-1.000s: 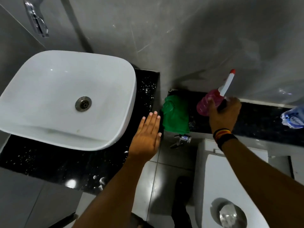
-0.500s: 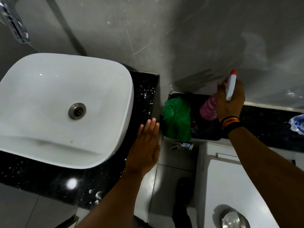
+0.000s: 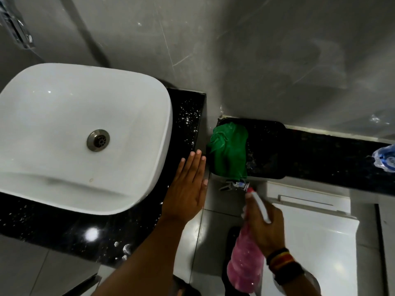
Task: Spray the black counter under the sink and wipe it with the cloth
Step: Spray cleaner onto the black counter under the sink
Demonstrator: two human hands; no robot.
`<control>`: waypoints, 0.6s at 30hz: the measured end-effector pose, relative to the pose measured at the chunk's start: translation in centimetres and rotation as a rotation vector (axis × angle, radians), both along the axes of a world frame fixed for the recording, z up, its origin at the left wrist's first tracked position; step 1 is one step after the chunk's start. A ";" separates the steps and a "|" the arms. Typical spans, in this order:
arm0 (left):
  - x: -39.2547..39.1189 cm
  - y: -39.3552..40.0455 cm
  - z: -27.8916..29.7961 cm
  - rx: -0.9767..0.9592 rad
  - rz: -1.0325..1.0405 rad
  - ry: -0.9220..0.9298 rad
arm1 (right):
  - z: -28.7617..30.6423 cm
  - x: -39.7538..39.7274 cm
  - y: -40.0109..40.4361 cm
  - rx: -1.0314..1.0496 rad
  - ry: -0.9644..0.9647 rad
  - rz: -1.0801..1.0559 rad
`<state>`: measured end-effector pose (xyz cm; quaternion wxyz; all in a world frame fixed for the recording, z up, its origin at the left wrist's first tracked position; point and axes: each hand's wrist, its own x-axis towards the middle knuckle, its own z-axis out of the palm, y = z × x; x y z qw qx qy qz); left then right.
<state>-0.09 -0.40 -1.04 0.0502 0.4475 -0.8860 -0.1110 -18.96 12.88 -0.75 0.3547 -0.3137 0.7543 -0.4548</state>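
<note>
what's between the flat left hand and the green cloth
Only a narrow strip of grey wall edge separates the left hand from the green cloth; nothing else lies there in the head view.

Single head view, steeply downward, close above sink (image 3: 70,133)

Our right hand (image 3: 264,224) now holds the pink spray bottle (image 3: 245,263) low over the floor, away from the black ledge where it was a second ago, its nozzle pointing up toward the green cloth (image 3: 229,152).
</note>
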 end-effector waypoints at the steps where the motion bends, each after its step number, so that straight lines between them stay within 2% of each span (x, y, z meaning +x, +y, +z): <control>1: 0.0 0.0 0.0 0.005 0.003 -0.015 | -0.7 0.8 0.7 0.024 0.016 -0.012; 3: 0.0 0.0 0.0 0.014 0.005 -0.028 | -1.4 1.7 1.3 0.027 0.060 -0.035; 11: 0.1 -0.1 -0.2 0.019 -0.002 -0.018 | -1.6 1.4 -0.1 -0.069 0.037 -0.121; 18: 0.2 0.0 -0.7 0.009 0.004 -0.004 | -1.7 1.9 0.4 -0.092 0.071 -0.056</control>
